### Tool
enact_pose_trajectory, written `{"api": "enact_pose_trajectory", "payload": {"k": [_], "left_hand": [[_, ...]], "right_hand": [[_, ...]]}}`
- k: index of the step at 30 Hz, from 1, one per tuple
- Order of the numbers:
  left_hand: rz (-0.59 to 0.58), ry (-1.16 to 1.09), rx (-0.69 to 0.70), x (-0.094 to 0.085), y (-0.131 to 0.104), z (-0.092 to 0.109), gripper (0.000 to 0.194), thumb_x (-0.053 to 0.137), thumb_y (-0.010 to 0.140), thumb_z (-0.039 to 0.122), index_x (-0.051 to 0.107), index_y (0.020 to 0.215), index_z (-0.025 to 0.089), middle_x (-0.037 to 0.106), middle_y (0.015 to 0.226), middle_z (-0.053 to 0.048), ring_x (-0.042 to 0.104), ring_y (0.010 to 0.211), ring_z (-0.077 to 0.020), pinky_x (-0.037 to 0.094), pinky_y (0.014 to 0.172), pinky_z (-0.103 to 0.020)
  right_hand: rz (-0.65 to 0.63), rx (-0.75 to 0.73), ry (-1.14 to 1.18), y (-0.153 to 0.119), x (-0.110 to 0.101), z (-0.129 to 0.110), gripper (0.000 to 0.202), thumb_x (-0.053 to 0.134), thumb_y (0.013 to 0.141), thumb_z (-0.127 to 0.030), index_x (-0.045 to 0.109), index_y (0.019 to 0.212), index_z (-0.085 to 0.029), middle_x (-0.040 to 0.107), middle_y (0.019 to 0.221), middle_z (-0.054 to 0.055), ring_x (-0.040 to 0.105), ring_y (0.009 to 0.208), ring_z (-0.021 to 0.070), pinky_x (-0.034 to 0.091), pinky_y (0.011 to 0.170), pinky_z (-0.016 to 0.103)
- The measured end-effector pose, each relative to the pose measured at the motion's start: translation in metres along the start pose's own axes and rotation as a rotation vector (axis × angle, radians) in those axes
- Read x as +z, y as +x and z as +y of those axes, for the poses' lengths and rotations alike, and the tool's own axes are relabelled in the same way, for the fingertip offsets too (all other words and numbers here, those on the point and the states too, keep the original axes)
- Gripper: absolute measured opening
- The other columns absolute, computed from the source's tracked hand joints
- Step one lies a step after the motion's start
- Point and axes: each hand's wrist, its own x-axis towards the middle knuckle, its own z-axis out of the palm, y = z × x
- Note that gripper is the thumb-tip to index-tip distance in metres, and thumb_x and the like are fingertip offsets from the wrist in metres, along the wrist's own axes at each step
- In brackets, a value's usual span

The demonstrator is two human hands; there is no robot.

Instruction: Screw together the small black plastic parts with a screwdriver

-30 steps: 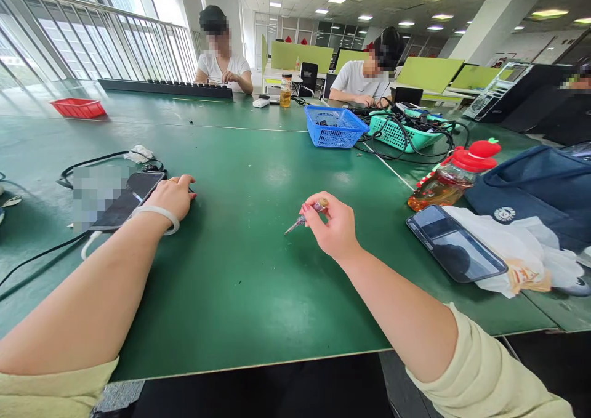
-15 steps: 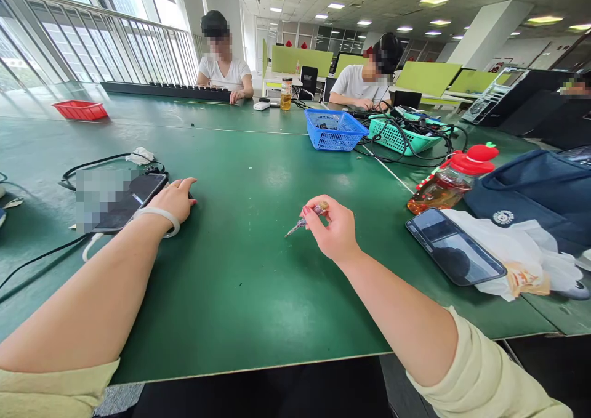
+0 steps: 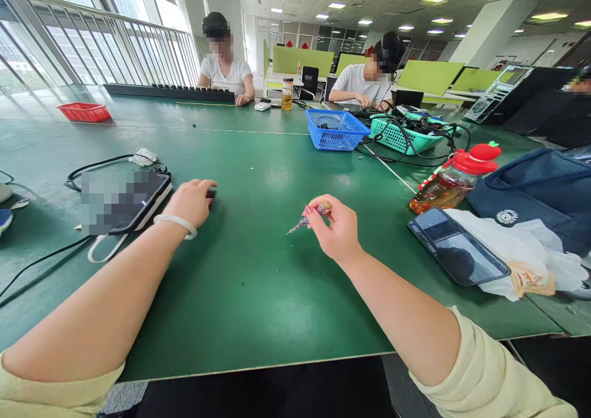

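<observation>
My left hand (image 3: 190, 204) is just above the green table (image 3: 258, 295), its fingers closed round a small dark object (image 3: 211, 196), mostly hidden by the hand. A phone (image 3: 138, 204) with a white strap lies left of that hand, its screen partly blurred out. My right hand (image 3: 336, 228) pinches a small pointed tool (image 3: 302, 223) with a patterned body and a brownish round end. The tip of the tool points left and down, close to the table surface.
At the right lie another phone (image 3: 458, 245), a white plastic bag (image 3: 517, 245), a red-lidded bottle (image 3: 455, 178) and a blue bag (image 3: 540, 190). Farther back are a blue basket (image 3: 337, 132), a green basket (image 3: 404, 138) with cables, and a red tray (image 3: 84, 112). Two people sit opposite.
My left hand has moved right, away from the phone, and the dark object now shows at its fingers. My right hand and the tool have hardly moved.
</observation>
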Motion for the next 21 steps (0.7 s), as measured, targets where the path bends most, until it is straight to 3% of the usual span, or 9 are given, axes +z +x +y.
{"api": "enact_pose_trajectory", "payload": {"k": [2, 5, 8, 12, 17, 21], "left_hand": [[0.001, -0.136, 0.184, 0.000, -0.009, 0.025, 0.047, 0.045, 0.088, 0.015, 0.060, 0.133, 0.020, 0.065, 0.129, -0.011, 0.060, 0.121, -0.0293, 0.045, 0.110, -0.043], [-0.092, -0.331, 0.420, -0.002, -0.024, 0.063, 0.049, 0.047, 0.090, 0.015, 0.057, 0.137, 0.024, 0.063, 0.135, -0.007, 0.059, 0.124, -0.0269, 0.046, 0.110, -0.043], [-0.160, -0.468, 0.533, -0.003, -0.036, 0.088, 0.054, 0.049, 0.089, 0.013, 0.052, 0.142, 0.024, 0.062, 0.139, -0.006, 0.060, 0.123, -0.0247, 0.047, 0.109, -0.041], [-0.230, -0.587, 0.515, 0.002, -0.039, 0.095, 0.060, 0.051, 0.089, 0.015, 0.046, 0.148, 0.027, 0.065, 0.136, -0.006, 0.062, 0.122, -0.0238, 0.048, 0.108, -0.042], [-0.247, -0.623, 0.384, 0.008, -0.035, 0.089, 0.079, 0.072, 0.080, 0.037, 0.040, 0.152, 0.026, 0.066, 0.133, -0.008, 0.061, 0.122, -0.0292, 0.048, 0.108, -0.048], [-0.243, -0.569, 0.341, 0.006, -0.036, 0.092, 0.068, 0.072, 0.081, 0.039, 0.051, 0.144, 0.024, 0.072, 0.121, -0.007, 0.065, 0.115, -0.0290, 0.049, 0.105, -0.046]], "right_hand": [[0.031, -0.011, 0.006, 0.000, 0.000, 0.001, 0.017, 0.057, 0.092, -0.031, 0.059, 0.078, -0.022, 0.065, 0.069, 0.000, 0.061, 0.059, 0.0129, 0.053, 0.059, 0.027], [0.108, -0.030, 0.025, -0.001, 0.000, 0.002, 0.018, 0.056, 0.094, -0.034, 0.059, 0.081, -0.021, 0.065, 0.072, 0.000, 0.061, 0.060, 0.0129, 0.052, 0.058, 0.027], [0.178, -0.064, 0.067, -0.003, -0.001, 0.001, 0.019, 0.055, 0.095, -0.034, 0.059, 0.082, -0.021, 0.063, 0.071, 0.000, 0.058, 0.058, 0.0122, 0.051, 0.056, 0.027], [0.176, -0.111, 0.111, -0.005, -0.001, -0.003, 0.017, 0.055, 0.096, -0.031, 0.059, 0.083, -0.021, 0.062, 0.072, -0.001, 0.057, 0.057, 0.0112, 0.050, 0.056, 0.027], [0.092, -0.140, 0.125, -0.008, 0.001, -0.005, 0.014, 0.054, 0.098, -0.029, 0.060, 0.088, -0.022, 0.065, 0.078, 0.000, 0.061, 0.063, 0.0123, 0.052, 0.060, 0.029], [0.010, -0.160, 0.099, -0.010, 0.002, -0.005, 0.013, 0.053, 0.098, -0.030, 0.060, 0.091, -0.022, 0.067, 0.082, 0.002, 0.063, 0.068, 0.0140, 0.053, 0.064, 0.031]]}}
